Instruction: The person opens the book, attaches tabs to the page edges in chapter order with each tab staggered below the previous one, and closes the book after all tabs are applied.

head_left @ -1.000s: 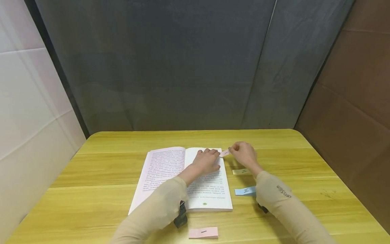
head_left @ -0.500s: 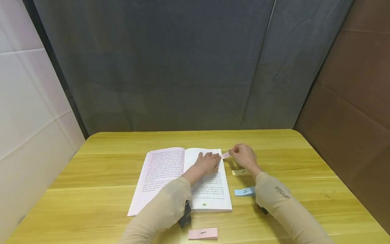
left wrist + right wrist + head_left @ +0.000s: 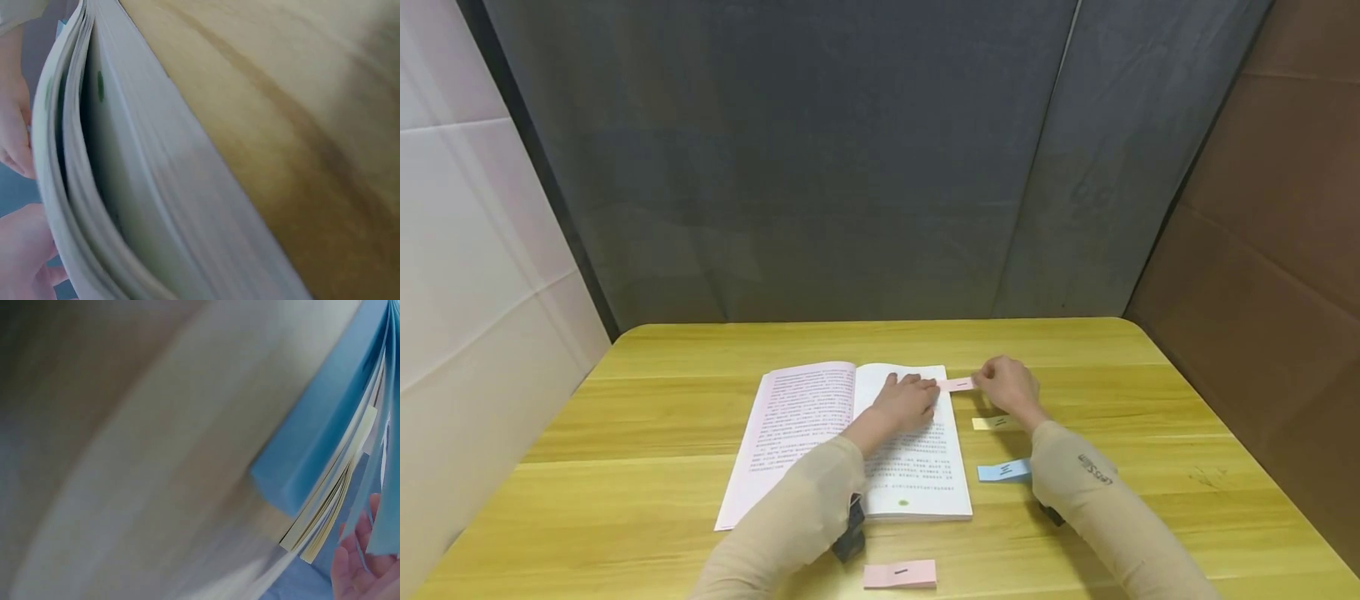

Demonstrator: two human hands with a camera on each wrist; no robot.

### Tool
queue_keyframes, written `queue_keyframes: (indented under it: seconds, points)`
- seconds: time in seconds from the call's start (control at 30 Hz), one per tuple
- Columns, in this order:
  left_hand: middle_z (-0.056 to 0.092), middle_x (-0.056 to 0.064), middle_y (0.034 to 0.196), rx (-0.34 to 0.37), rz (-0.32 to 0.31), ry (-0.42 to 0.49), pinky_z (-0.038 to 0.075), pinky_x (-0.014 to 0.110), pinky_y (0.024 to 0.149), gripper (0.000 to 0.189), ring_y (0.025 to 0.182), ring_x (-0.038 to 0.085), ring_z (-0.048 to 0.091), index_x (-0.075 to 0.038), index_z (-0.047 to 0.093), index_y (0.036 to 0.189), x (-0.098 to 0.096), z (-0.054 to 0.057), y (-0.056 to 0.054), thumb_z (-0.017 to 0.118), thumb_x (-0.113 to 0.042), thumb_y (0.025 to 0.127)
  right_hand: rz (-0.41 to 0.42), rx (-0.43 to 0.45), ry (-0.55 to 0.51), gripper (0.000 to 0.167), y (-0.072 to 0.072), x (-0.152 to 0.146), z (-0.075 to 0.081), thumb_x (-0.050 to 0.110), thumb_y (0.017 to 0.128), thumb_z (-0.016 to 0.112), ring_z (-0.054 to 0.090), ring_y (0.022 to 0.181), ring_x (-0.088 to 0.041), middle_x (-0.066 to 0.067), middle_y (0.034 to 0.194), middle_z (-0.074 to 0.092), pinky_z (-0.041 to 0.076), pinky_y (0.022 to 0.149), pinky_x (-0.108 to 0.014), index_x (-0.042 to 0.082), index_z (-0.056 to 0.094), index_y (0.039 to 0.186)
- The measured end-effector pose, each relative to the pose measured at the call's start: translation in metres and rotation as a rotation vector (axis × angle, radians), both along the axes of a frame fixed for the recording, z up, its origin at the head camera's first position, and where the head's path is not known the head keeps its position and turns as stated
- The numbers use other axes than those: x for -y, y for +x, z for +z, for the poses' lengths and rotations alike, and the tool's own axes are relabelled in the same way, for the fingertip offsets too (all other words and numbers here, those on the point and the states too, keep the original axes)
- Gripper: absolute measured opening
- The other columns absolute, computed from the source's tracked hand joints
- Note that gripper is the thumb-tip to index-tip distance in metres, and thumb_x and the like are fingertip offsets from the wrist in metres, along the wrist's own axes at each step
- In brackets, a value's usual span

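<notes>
An open book [image 3: 917, 467] lies on the table, its printed pages facing up. My left hand [image 3: 904, 403] rests on the upper part of the right page, fingers extended toward the outer edge. From under those fingertips a pink sticky note strip [image 3: 957, 384] with a dark stroke reaches out past the page edge. My right hand [image 3: 1009, 387] pinches the strip's right end between thumb and fingers. In the left wrist view, the book's page edges [image 3: 187, 175] fill the middle, with some pages bowed apart.
Right of the book lie a yellow sticky note pad [image 3: 989, 423] and a blue one [image 3: 1000, 472], partly beside the right sleeve. A pink pad [image 3: 900, 574] sits near the front of the wooden table [image 3: 587, 500]. Dark wall panels [image 3: 820, 167] stand behind.
My right hand has shifted slightly right, and more of the pink strip shows, now lying straighter. The left hand has slid a little toward me on the page.
</notes>
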State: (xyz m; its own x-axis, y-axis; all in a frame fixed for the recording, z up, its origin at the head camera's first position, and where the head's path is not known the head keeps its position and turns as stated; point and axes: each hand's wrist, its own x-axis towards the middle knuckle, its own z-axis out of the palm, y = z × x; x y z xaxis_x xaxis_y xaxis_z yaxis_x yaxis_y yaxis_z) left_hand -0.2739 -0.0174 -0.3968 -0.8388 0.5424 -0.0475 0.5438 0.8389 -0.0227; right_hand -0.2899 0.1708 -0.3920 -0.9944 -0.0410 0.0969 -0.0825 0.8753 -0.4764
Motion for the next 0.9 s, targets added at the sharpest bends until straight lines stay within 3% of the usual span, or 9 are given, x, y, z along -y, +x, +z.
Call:
queue_keyframes:
  seconds: [0.23, 0.9]
  points:
    - [0.042, -0.001, 0.131, -0.052, -0.015, -0.031, 0.020, 0.046, 0.099, 0.039, 0.121, 0.020, 0.034, -0.015, 0.047, 0.127, -0.007, -0.005, -0.005, 0.041, -0.029, 0.092, 0.005, 0.006, 0.019, 0.020, 0.001, -0.002, 0.000, 0.027, 0.082, 0.056, 0.045, 0.052, -0.015, 0.003, 0.055, 0.050, 0.034, 0.048, -0.030, 0.012, 0.063, 0.069]
    - [0.035, 0.002, 0.131, -0.040, 0.049, -0.102, 0.021, 0.046, 0.099, 0.048, 0.120, 0.019, 0.031, -0.012, 0.036, 0.135, -0.018, -0.008, -0.006, 0.036, -0.035, 0.092, -0.002, -0.004, 0.032, 0.019, 0.000, -0.003, 0.000, 0.027, 0.083, 0.056, 0.047, 0.056, -0.016, 0.002, 0.059, 0.053, 0.035, 0.051, -0.031, 0.012, 0.064, 0.075]
